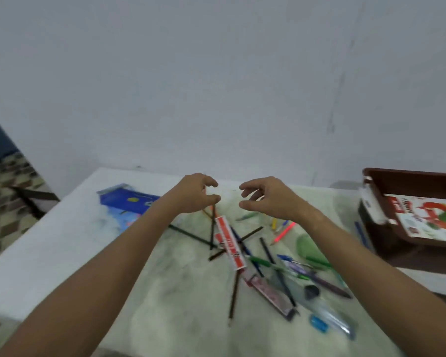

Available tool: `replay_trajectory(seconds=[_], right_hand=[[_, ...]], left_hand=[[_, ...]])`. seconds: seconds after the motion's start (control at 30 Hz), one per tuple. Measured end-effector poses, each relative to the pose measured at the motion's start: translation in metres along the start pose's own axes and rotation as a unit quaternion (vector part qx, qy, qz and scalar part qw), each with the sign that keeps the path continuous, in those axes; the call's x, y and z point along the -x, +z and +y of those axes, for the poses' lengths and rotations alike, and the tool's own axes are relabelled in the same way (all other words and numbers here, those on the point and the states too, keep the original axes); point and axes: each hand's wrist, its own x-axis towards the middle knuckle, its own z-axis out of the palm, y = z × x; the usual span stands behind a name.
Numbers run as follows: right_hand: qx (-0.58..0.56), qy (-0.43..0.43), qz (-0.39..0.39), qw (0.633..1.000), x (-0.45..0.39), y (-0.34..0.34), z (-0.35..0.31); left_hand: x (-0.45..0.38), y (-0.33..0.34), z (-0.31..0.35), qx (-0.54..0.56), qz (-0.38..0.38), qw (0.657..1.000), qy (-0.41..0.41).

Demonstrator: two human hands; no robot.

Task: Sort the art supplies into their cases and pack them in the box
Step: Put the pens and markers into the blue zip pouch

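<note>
Mostly blurred, the red case's (229, 244) lettering is unreadable; both hands (195, 193) (267, 198) hover loosely curled, empty.

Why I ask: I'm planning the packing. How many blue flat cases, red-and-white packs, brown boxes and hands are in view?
blue flat case: 1
red-and-white pack: 1
brown box: 1
Hands: 2, left hand and right hand
Total: 5
The loose pencils and pens are too blurred to count.

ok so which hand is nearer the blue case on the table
Left. The left hand hovers just right of the blue case; the right hand is farther right, beyond it.
</note>
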Motion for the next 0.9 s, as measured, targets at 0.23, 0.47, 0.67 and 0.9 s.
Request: replay_trajectory(seconds=[0.23,0.47,0.67,0.9], right_hand=[[-0.046,0.054,0.002,0.997,-0.079,0.123,-0.052],[-0.004,0.209,-0.001,0.978,-0.128,0.199,-0.062],[-0.122,0.240,0.046,0.962,-0.133,0.219,-0.063],[-0.207,0.137,0.103,0.963,-0.095,0.185,-0.050]], left_hand=[[0.025,-0.060,-0.160,-0.029,0.037,0.991,-0.122],[0.021,-0.073,-0.269,0.037,0.110,0.969,-0.217],[0.013,-0.072,-0.287,0.071,0.090,0.971,-0.209],[0.024,-0.072,-0.258,0.294,0.073,0.941,-0.154]])
